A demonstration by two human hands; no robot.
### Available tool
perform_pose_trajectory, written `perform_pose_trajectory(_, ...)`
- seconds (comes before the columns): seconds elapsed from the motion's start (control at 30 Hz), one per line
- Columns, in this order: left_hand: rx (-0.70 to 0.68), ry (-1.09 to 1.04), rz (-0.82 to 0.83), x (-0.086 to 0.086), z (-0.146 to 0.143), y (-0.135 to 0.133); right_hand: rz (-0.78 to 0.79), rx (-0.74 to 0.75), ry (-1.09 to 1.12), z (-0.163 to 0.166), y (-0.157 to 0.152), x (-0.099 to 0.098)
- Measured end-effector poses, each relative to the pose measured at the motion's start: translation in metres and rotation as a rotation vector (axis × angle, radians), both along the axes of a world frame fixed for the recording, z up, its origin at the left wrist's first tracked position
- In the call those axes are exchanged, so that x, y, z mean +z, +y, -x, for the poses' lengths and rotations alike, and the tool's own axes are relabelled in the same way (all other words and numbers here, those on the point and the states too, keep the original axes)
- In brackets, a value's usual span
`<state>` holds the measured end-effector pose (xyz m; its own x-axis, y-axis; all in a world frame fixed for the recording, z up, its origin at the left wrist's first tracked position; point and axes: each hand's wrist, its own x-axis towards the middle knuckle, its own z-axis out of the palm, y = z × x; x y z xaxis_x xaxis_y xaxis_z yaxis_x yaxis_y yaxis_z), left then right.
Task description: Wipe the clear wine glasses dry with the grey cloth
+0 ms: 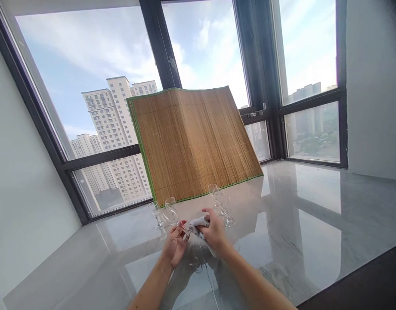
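Observation:
My left hand (176, 247) is closed around the stem of a clear wine glass (186, 235), which is tilted in front of me. Its outline blends with the glasses behind, so its full shape is hard to make out. A crumpled grey-white cloth (199, 223) is pinched in my right hand (215, 230), its index finger extended. The cloth touches or nearly touches the held glass. Just beyond my left hand stands a stemmed glass (155, 211), with another glass rim (170, 201) beside it. Several more clear stemmed glasses (219, 198) stand beyond my right hand.
A glossy grey stone ledge (282, 241) with strong reflections lies under everything. A folded bamboo mat (198, 142) with green edging leans against the dark-framed windows behind the glasses. White walls (20, 172) close in both sides. The ledge's front edge runs along the lower right.

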<state>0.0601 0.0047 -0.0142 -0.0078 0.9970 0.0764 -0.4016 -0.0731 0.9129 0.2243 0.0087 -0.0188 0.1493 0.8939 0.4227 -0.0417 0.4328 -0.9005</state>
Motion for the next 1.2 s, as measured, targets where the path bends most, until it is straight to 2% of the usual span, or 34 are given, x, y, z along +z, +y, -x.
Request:
perform_pose_trajectory(0.13,-0.025,-0.116,0.038,0.004,-0.002,-0.005,0.117,0.164,-0.013,0.007,0.003,-0.010)
perform_pose_trajectory(0.23,-0.036,-0.142,0.056,0.002,0.002,-0.003,0.234,0.298,0.086,0.004,0.000,-0.005)
perform_pose_trajectory(0.47,0.059,0.001,0.071,-0.007,0.007,0.005,0.274,0.367,0.248,-0.009,-0.013,0.016)
perform_pose_trajectory(0.53,0.098,0.098,0.071,-0.011,0.008,0.008,0.253,0.354,0.295,-0.011,-0.014,0.019)
perform_pose_trajectory(0.6,0.135,0.297,0.039,-0.014,0.010,0.012,0.230,0.308,0.322,-0.013,-0.013,0.020)
perform_pose_trajectory(0.73,0.176,0.812,-0.167,-0.013,0.015,0.015,0.201,0.178,0.301,-0.012,-0.011,0.020)
perform_pose_trajectory(0.83,0.179,1.037,-0.263,-0.011,0.018,0.014,0.175,0.114,0.236,-0.009,-0.007,0.016)
perform_pose_trajectory(0.93,0.185,1.094,-0.272,-0.011,0.019,0.014,0.149,0.111,0.195,-0.007,-0.004,0.012)
perform_pose_trajectory(1.07,0.157,1.065,-0.266,-0.015,0.020,0.019,0.158,0.102,0.150,-0.006,0.000,0.008)
perform_pose_trajectory(1.2,0.174,1.011,-0.236,-0.016,0.028,0.025,0.059,-0.032,-0.083,-0.007,0.001,0.001)
